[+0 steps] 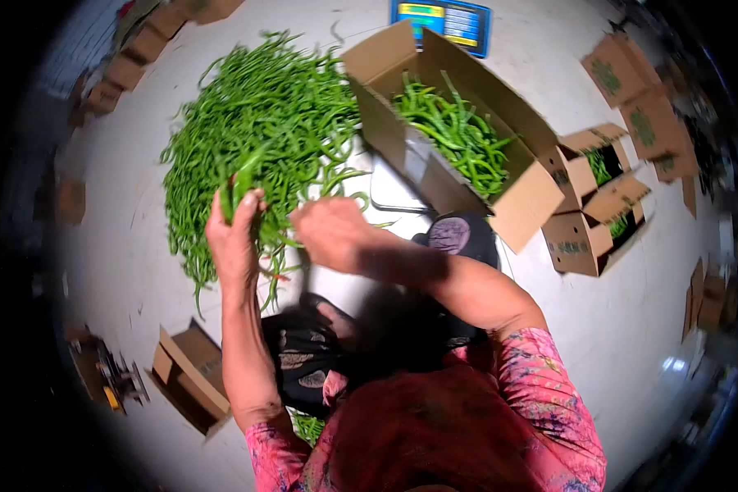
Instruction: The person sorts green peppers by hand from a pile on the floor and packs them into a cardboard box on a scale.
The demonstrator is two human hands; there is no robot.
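A large heap of long green peppers (262, 107) lies on the pale floor in front of me. Over its near edge, my left hand (236, 221) is closed round a few green peppers that stick up past the fingers. Just to its right, my right hand (330, 231) is closed at the near right edge of the heap, knuckles up; what its fingers hold, if anything, is hidden. Right of the heap, an open cardboard box (526, 197), partly filled with green peppers (459, 135), rests on a scale platform (392, 187).
A blue-framed display (467, 25) stands behind the box. Smaller boxes holding peppers (572, 243) are at the right. An open box (190, 377) lies at the lower left. More cartons (648, 123) line both sides. My knees and feet are close below my hands.
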